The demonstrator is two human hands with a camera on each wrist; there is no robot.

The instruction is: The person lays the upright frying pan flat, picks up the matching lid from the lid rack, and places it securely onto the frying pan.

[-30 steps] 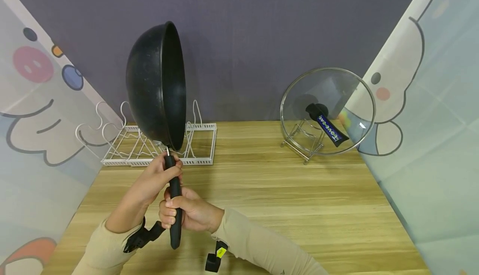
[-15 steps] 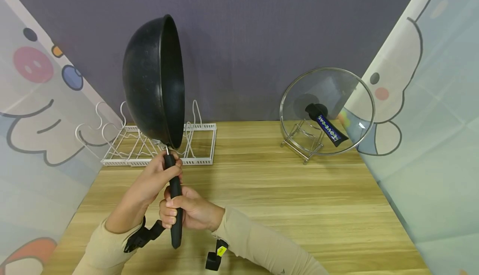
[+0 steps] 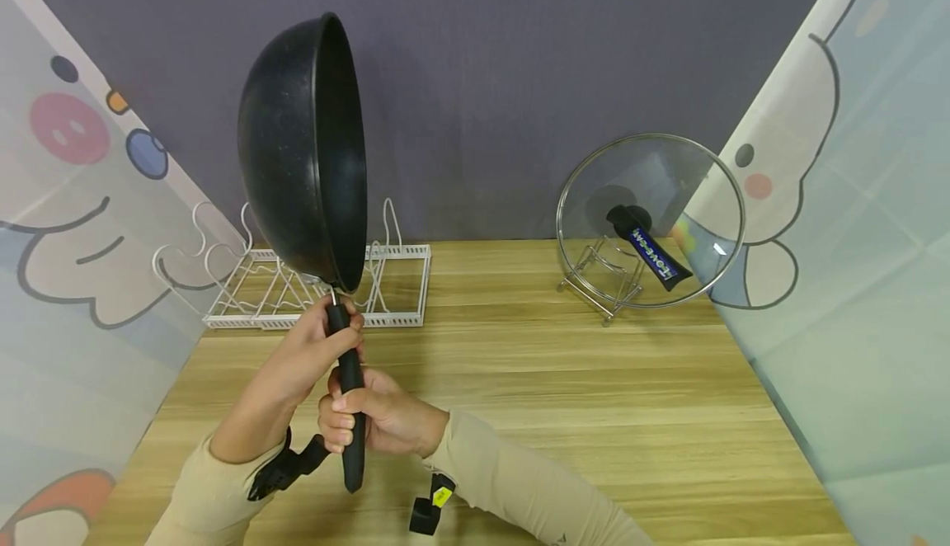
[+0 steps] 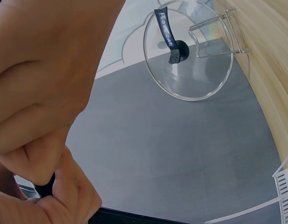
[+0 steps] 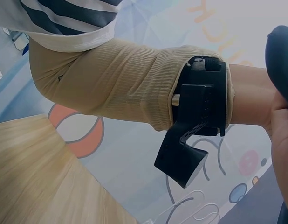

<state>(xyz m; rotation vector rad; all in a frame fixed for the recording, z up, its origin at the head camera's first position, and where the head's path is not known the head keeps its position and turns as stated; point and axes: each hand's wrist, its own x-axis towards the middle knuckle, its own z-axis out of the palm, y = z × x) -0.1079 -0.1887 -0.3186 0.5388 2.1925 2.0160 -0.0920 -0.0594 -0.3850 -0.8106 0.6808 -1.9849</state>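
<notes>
A deep black wok [image 3: 285,150] is held up on its edge in the head view, its bowl at the top and its open side facing right. My left hand [image 3: 315,344] grips the black handle [image 3: 347,373] close to the bowl. Lower down, my right hand [image 3: 386,414] wraps round the same handle, whose end sticks out below. Behind the bowl is a white wire rack [image 3: 401,319], partly hidden by it. The left wrist view shows hands crowding the left side and a dark strip of the wok [image 4: 130,217] along the bottom.
A glass lid [image 3: 675,183] with a black and blue handle leans in a small metal stand [image 3: 609,311] at the back right of the wooden table [image 3: 564,430]. A grey wall [image 3: 475,101] rises behind, with cartoon-printed sheets [image 3: 853,282] at both sides.
The wok's bowl has risen in the head view and shifted slightly left. Both hands keep their places on the handle. The lid and the rack have not moved.
</notes>
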